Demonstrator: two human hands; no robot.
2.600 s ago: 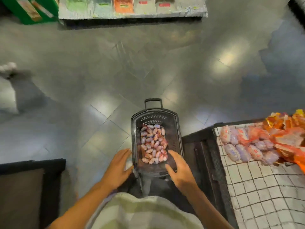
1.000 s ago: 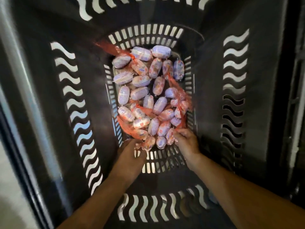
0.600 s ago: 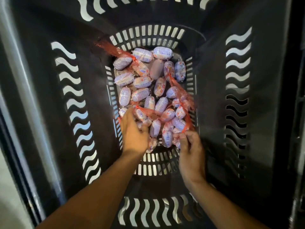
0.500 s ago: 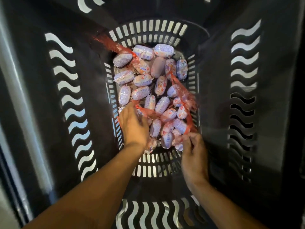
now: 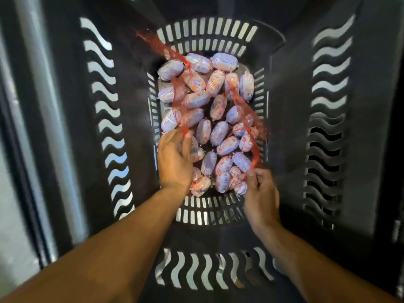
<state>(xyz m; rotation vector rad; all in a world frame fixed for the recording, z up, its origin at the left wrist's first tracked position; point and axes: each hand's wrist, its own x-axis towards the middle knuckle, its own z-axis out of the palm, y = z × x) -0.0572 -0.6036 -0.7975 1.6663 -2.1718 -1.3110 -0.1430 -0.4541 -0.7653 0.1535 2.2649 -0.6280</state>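
Observation:
I look straight down into a deep black plastic basket [image 5: 218, 36] with slotted walls. Its bottom is covered by several small wrapped sausage-shaped packets [image 5: 215, 132], white and purple with red print, some in red mesh netting. My left hand [image 5: 173, 160] is at the pile's left edge and pinches a strip of red netting [image 5: 177, 95] that runs up to the far left corner. My right hand [image 5: 259, 193] is at the near right and pinches another red netting strip [image 5: 251, 145] stretching over the packets.
The basket's tall dark walls [image 5: 328, 127] with wavy cut-outs close in on all sides. A grey bar or frame [image 5: 32, 106] runs along the far left outside the basket. Both forearms reach down from the near edge.
From standing above the basket on the floor, I have leaned in close. My left hand moved up the pile's left side and lifted a netting strip; the right hand keeps pulling its strip.

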